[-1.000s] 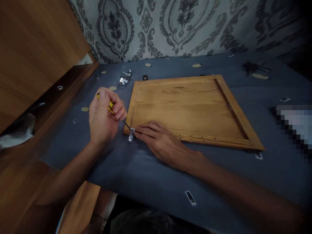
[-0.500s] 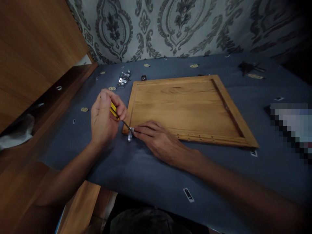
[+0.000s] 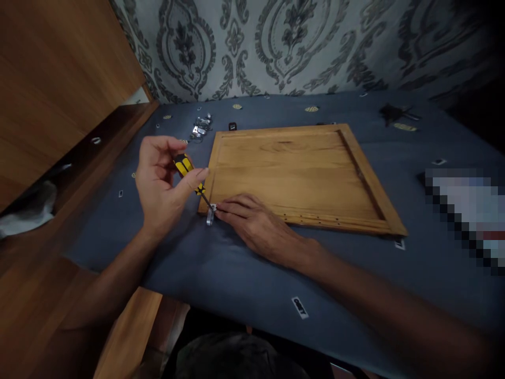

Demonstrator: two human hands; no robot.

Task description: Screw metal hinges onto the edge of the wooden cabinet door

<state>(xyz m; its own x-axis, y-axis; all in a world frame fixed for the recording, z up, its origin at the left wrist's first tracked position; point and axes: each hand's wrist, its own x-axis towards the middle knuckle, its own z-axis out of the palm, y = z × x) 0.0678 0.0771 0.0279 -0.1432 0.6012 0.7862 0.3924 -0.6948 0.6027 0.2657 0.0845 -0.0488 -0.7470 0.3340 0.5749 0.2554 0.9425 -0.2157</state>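
A yellow and black screwdriver (image 3: pixel 183 164) slants down to the near left corner of a framed wooden panel (image 3: pixel 276 168). My left hand (image 3: pixel 160 181) is around its handle, with the thumb and fingers spread loosely on either side. The tip of the shaft meets a small metal hinge (image 3: pixel 210 216), whose arm sticks out past the panel's near edge. On that same edge rests my right hand (image 3: pixel 258 226), fingers together and fingertips pressed against the hinge; its thumb is hidden. Several small dark holes dot the near rail to the right of this hand.
Several metal hinges (image 3: pixel 200 128) lie in a pile beyond the left hand. A small black square object (image 3: pixel 232 126) sits behind the panel. Dark tool-like shape (image 3: pixel 396 113) is at the far right. A blurred-out flat item (image 3: pixel 465 210) lies right. Wooden furniture (image 3: pixel 63 68) borders the left.
My left hand has loosened and turned around the screwdriver handle, its thumb and fingers now apart, showing more of the handle. My right hand stays at the hinge. The view has shifted slightly.
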